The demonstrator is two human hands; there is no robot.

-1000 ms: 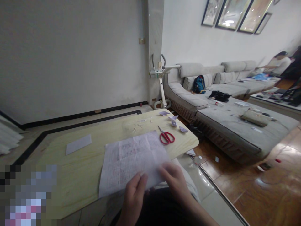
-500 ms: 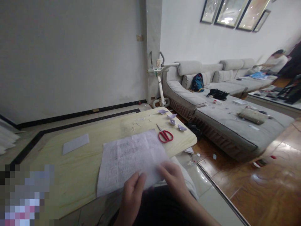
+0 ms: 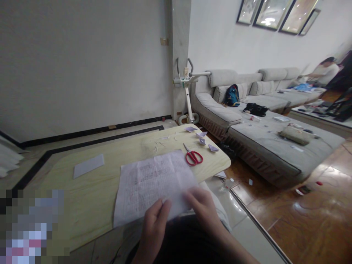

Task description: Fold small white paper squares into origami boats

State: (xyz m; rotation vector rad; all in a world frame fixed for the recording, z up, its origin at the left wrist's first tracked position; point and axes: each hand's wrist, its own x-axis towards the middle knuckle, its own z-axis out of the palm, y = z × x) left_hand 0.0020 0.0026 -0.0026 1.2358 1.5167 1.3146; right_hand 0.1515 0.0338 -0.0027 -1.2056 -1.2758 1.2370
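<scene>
A large creased sheet of printed paper [image 3: 148,183] lies on the pale table, its near edge at my lap. My left hand [image 3: 155,220] is closed at that near edge, thumb pressed against the fingers, with whitish paper between them. My right hand [image 3: 202,205] is curled at the sheet's right corner; its fingertips are smeared by motion, but paper seems pinched there too. Red-handled scissors [image 3: 194,157] lie beyond the sheet, blades slightly apart. Small folded paper pieces [image 3: 202,140] sit near the table's far right corner.
A folded white paper [image 3: 89,165] lies on the left of the table [image 3: 90,205]. Thin paper scraps [image 3: 156,146] lie behind the sheet. To the right stands a grey sofa [image 3: 264,146] with bags; a person [image 3: 326,71] sits at its far end. An exercise machine [image 3: 187,95] stands behind.
The view has shifted very slightly. Both hands stay at the sheet's near edge, with the right fingertips blurred in both frames. Nothing on the table has visibly moved.
</scene>
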